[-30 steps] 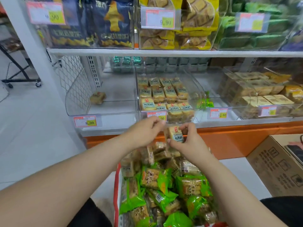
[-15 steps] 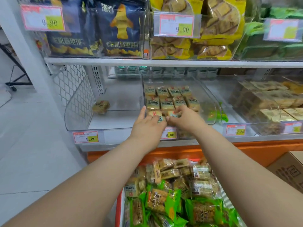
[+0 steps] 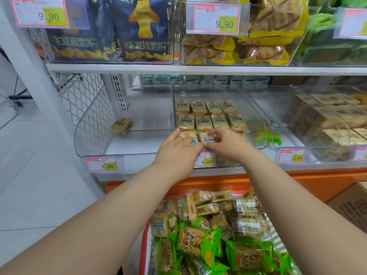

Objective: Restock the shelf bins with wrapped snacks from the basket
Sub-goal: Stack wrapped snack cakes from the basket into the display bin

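Wrapped snack, a small pale-yellow rectangular plastic packet with a blue-green label band (image 3: pixel 209 138), lies in the front row of the clear acrylic middle shelf bin (image 3: pixel 256 108), directly under my right hand (image 3: pixel 228 144). I see the right fingers curled over its far edge and the thumb at its near edge, so I judge that hand pinched on the packet. Its long axis appears to run left to right, parallel to the rows behind it.

My left hand (image 3: pixel 178 150) sits just to the left of the right one, touching it at the knuckles. Its fingers are straight and lie flat on the neighbouring yellow packet (image 3: pixel 187 135); it presses and grips nothing.

Beyond both sets of fingertips stand two full rows of identical packets (image 3: pixel 210 115), four across. To the right of my right hand, the front row looks unfilled, though the hand hides most of that space and I cannot confirm it.

Below my wrists, nearer to me, the red-rimmed basket (image 3: pixel 143 245) holds a heap of yellow packets and green-wrapped bars (image 3: pixel 200 241).

Judgement: the packet needs seating square against the row ahead. The right hand is on it and should do the release; the left only steadies the neighbour. Risk: a skewed packet would disturb the row.
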Demonstrator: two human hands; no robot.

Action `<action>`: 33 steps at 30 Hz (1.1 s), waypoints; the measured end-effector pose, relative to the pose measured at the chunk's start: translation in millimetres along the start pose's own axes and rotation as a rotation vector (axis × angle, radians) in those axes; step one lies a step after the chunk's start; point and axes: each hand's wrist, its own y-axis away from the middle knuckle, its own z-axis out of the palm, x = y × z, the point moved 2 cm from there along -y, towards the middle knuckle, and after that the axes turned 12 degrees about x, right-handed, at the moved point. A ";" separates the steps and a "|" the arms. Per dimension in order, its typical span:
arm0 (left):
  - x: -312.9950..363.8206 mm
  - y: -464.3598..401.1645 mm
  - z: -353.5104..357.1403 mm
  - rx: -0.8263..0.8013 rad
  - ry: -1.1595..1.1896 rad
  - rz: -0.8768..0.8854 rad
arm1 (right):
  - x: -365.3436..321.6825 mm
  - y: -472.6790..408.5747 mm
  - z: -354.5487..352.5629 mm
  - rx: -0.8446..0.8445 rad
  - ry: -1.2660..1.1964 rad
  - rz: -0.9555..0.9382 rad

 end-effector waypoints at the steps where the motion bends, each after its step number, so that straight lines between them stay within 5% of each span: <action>1: -0.5 1.0 -0.8 0.001 0.012 0.002 | 4.2 -0.2 -1.2 -0.025 -0.019 -0.012; 10: 14.3 18.2 -2.9 -0.041 0.065 -0.034 | 17.3 20.3 -11.0 -0.109 0.013 -0.091; 17: 53.3 61.2 -4.5 -0.049 0.184 -0.040 | 68.5 110.3 -31.9 0.307 -0.326 -0.023; 25: 165.2 144.5 43.4 -0.355 0.528 -0.082 | 173.2 209.0 20.3 -0.269 0.303 0.291; 33: 203.6 187.4 74.3 -0.672 0.701 -0.226 | 209.8 260.4 52.6 -0.274 0.659 0.540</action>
